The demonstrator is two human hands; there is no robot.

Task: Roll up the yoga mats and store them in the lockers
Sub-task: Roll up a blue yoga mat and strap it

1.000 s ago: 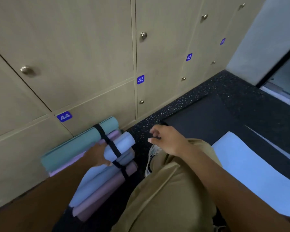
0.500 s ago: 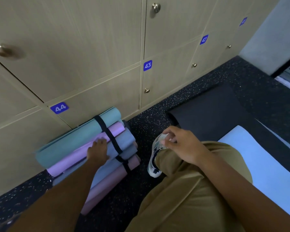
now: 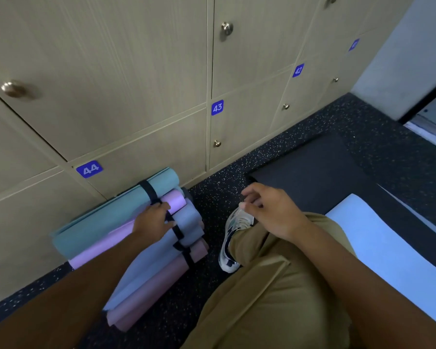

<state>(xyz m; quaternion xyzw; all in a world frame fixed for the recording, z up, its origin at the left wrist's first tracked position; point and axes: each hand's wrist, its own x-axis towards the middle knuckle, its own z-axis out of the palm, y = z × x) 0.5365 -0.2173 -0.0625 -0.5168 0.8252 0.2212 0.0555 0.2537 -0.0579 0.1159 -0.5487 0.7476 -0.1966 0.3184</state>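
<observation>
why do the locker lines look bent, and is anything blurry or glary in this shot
Head view: the wide-angle lens bows the locker doors and their seams; light is dim and even, no strong glare, only small glints on the knobs; the right hand is slightly motion-soft, while the strapped mat bundle under the left hand stays fairly sharp.

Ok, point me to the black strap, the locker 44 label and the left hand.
black strap (image 3: 148, 190): head view, upper stretch across the teal mat.
locker 44 label (image 3: 90, 169): head view, middle of the blue tag.
left hand (image 3: 153, 219): head view, back of the hand.
</observation>
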